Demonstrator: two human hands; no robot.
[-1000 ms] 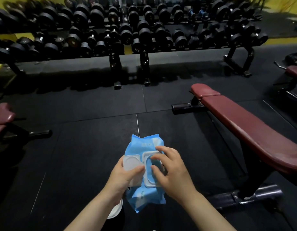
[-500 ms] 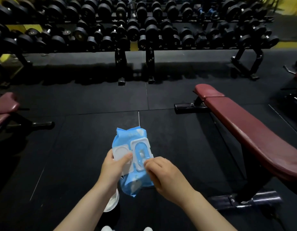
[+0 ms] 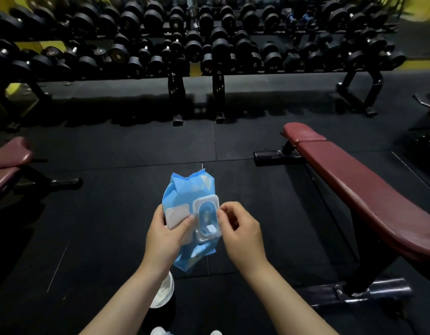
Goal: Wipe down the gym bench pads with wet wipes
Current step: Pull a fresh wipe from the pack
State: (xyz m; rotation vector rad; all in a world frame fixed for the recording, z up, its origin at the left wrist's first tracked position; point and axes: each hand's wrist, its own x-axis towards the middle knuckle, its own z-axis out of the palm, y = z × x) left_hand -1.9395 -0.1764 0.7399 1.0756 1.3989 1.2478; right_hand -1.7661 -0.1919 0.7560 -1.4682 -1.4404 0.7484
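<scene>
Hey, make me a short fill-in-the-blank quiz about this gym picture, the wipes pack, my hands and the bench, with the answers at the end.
1. The wet wipes pack is coloured ____.
2. The pack's white flip lid is ____, with the left hand gripping the pack and its thumb lying across that lid.
3. The right hand has its fingers at the pack's ____ edge.
4. The dark red bench pad lies to the person's ____.

Missing words: blue; open; right; right

The wipes pack [image 3: 188,189] is crinkly blue plastic film with a smooth white plastic lid [image 3: 177,215]; bench pads [image 3: 368,189] look smooth maroon vinyl; the floor [image 3: 100,213] is matt black rubber.
</scene>
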